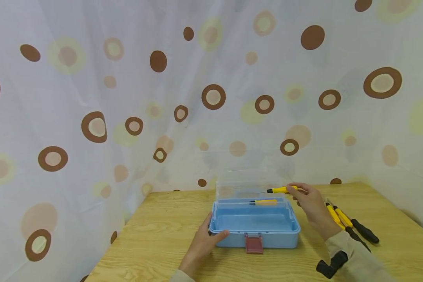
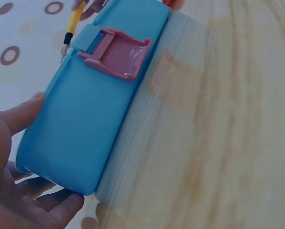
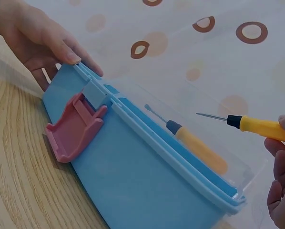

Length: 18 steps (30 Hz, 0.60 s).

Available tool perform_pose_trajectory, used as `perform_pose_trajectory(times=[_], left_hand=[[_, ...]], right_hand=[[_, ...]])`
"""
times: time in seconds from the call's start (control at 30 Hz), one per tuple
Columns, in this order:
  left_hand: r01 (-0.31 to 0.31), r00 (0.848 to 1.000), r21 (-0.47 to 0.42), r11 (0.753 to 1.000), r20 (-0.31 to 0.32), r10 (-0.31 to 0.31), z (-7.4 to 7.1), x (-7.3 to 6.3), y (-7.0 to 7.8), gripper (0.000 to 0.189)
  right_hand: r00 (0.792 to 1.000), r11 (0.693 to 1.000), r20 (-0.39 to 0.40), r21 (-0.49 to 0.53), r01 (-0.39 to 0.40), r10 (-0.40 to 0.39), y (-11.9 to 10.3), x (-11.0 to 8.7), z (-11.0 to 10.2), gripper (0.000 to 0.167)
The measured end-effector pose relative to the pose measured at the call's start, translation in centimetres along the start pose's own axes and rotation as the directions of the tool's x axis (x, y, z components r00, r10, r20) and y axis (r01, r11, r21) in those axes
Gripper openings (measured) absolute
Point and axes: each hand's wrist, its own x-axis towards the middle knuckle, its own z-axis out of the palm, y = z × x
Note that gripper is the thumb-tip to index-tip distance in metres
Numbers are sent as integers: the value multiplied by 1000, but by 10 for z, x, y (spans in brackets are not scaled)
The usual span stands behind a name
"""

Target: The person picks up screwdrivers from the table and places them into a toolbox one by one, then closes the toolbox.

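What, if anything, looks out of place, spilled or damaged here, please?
Nothing stands out: the blue box rests on the table, its clear lid raised and its red latch hanging down, while the right hand holds a yellow-handled screwdriver. No spill or damage shows.

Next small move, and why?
Probably lower the yellow-handled screwdriver into the blue toolbox: the right hand holds it up near the open clear lid, and the left hand grips the box's left end.
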Motion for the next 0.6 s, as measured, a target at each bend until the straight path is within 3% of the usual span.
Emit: perform_pose_trajectory(times=[0.3, 0.43, 0.6], left_hand=[[20, 1000, -25, 1000, -2, -20, 0, 1, 0, 99], [28, 1000, -8, 1000, -12, -28, 1, 0, 0, 99], [25, 1000, -12, 1000, -15, -25, 1, -1, 0, 101]], right_hand=[[999, 998, 35, -57, 6, -4, -13, 4, 25, 51], [998, 997, 53, -74, -14, 18, -14, 9, 31, 56], [996, 994, 94, -105, 23, -13, -12, 13, 33, 60]])
